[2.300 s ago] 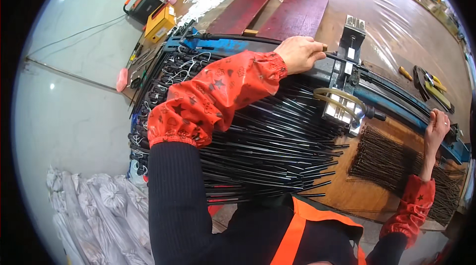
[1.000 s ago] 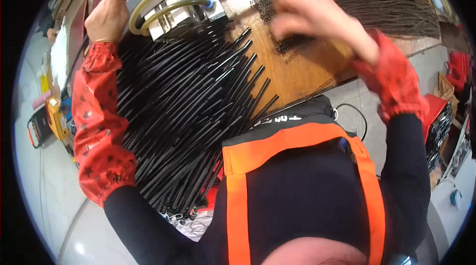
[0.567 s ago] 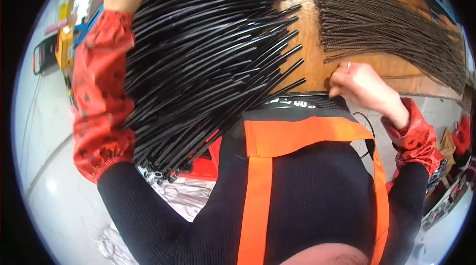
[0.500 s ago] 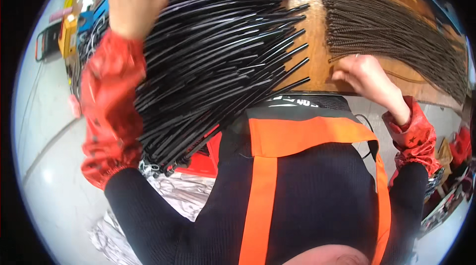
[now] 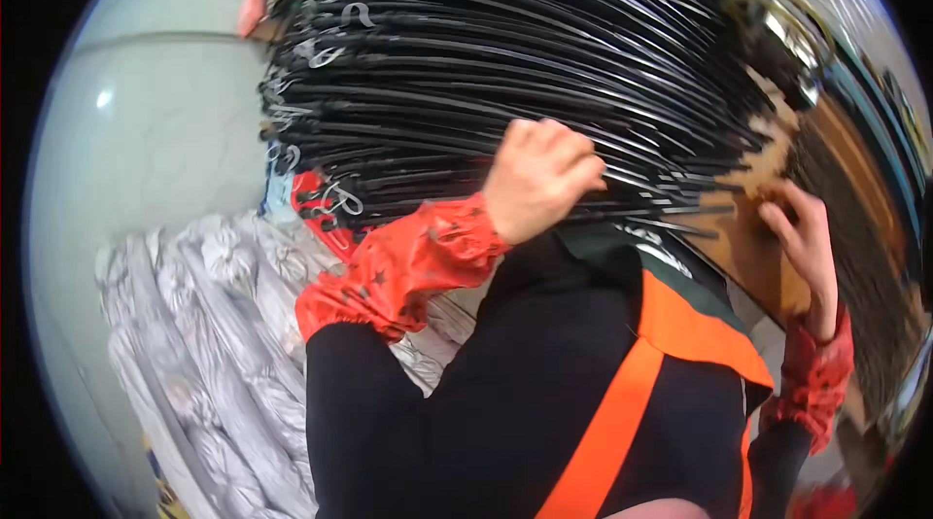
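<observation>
Long thin black tubes (image 5: pixel 457 82) lie in a broad layer across the wooden table (image 5: pixel 743 227), many with pale loops at their left ends. My left hand (image 5: pixel 544 174), in a red sleeve cover, is over the near tubes with its fingers curled closed. What it holds, if anything, is hidden under the fingers. My right hand (image 5: pixel 805 227) hovers at the right, by the tubes' right ends and a bundle of thin dark brown ridged strands (image 5: pixel 846 257). Its thumb and forefinger are apart, and nothing shows between them.
Pale wrapped long bundles (image 5: pixel 209 344) lie at the lower left beside a light floor (image 5: pixel 146 150). A red thing (image 5: pixel 321 208) shows under the tubes' looped ends. At the far right a blurred shiny machine part (image 5: pixel 787 43) stands at the table's back.
The view has swung left. My left hand has come from the far left back over the near tubes, fingers curled. My right hand has left the ends of the brown strands, its fingers parted.
</observation>
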### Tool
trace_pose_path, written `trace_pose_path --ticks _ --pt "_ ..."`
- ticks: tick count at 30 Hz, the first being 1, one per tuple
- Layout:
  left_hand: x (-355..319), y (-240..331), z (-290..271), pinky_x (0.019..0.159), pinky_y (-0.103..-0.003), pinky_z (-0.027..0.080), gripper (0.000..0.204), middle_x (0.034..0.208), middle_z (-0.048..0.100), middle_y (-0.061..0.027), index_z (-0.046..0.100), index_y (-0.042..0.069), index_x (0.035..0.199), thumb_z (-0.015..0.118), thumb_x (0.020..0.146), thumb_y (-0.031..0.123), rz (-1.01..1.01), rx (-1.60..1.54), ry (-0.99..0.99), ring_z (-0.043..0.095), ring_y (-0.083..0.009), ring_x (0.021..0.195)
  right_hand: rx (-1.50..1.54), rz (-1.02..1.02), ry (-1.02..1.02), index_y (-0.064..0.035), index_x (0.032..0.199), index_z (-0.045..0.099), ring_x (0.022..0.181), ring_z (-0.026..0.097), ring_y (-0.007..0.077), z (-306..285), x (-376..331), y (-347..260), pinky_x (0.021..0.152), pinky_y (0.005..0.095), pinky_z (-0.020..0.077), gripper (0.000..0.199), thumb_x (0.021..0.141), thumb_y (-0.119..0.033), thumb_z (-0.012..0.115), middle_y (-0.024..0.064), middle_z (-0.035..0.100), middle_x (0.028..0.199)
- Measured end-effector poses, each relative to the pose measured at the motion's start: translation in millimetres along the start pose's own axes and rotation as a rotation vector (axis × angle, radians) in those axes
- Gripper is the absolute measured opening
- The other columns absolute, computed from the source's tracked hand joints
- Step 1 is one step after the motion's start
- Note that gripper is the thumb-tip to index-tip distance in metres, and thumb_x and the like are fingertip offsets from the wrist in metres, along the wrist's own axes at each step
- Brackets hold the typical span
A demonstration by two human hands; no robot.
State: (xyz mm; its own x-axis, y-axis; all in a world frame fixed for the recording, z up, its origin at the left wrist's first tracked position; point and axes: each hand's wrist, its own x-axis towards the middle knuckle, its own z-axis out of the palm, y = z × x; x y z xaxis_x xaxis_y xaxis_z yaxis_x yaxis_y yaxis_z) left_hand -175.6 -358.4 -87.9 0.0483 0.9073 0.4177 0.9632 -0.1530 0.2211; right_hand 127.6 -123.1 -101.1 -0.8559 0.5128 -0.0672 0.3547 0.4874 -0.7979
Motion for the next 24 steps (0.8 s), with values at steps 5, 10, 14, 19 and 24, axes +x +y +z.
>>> trace_pose_path --ticks 5,10,14,19,24 --pt "5 -13 -1 0.058 -0.029 0.044 0.018 0.076 0.054 0.0012 0.066 0.012 0.091 0.075 0.079 0.02 0.113 0.006 0.005 0.055 -0.0159 0.07 0.014 0.15 -0.01 0.0027 0.099 0.067 0.068 0.056 0.0158 -11 -8 4 0.064 0.0299 0.0451 0.016 0.096 -0.013 0.064 0.0084 0.06 0.075" --pt "32 -10 9 0.055 -0.029 0.048 0.023 0.074 0.049 0.0009 0.068 0.013 0.1 0.068 0.077 0.016 0.133 0.014 -0.025 0.054 -0.0162 0.069 -0.106 -0.01 -0.008 0.0025 0.095 0.067 0.067 0.056 0.0174 -13 11 -5 0.063 0.03 0.0443 0.02 0.095 -0.018 0.066 0.0094 0.059 0.073" --pt "58 11 18 0.053 -0.028 0.049 0.025 0.075 0.052 0.0016 0.067 0.015 0.103 0.062 0.079 0.019 0.137 0.078 -0.038 0.058 -0.0157 0.071 -0.135 -0.223 0.035 0.0021 0.095 0.068 0.068 0.059 0.0193 -4 27 -17 0.064 0.0305 0.0451 0.023 0.095 -0.021 0.068 0.0104 0.062 0.075" --pt "79 15 25 0.049 -0.03 0.049 0.02 0.072 0.052 0.0004 0.069 0.016 0.101 0.067 0.082 0.023 0.143 0.033 -0.032 0.059 -0.016 0.063 0.007 -0.16 0.182 0.0029 0.096 0.069 0.069 0.06 0.0217 8 20 -12 0.065 0.0321 0.0454 0.026 0.096 -0.023 0.065 0.0106 0.062 0.076" --pt "110 18 26 0.047 -0.034 0.049 0.016 0.069 0.05 -0.001 0.067 0.015 0.101 0.069 0.087 0.022 0.227 -0.08 -0.065 0.061 -0.0182 0.06 0.114 0.03 0.454 0.002 0.097 0.072 0.069 0.063 0.0248 24 -3 14 0.076 0.0335 0.0517 0.023 0.096 -0.019 0.063 0.0105 0.065 0.078"
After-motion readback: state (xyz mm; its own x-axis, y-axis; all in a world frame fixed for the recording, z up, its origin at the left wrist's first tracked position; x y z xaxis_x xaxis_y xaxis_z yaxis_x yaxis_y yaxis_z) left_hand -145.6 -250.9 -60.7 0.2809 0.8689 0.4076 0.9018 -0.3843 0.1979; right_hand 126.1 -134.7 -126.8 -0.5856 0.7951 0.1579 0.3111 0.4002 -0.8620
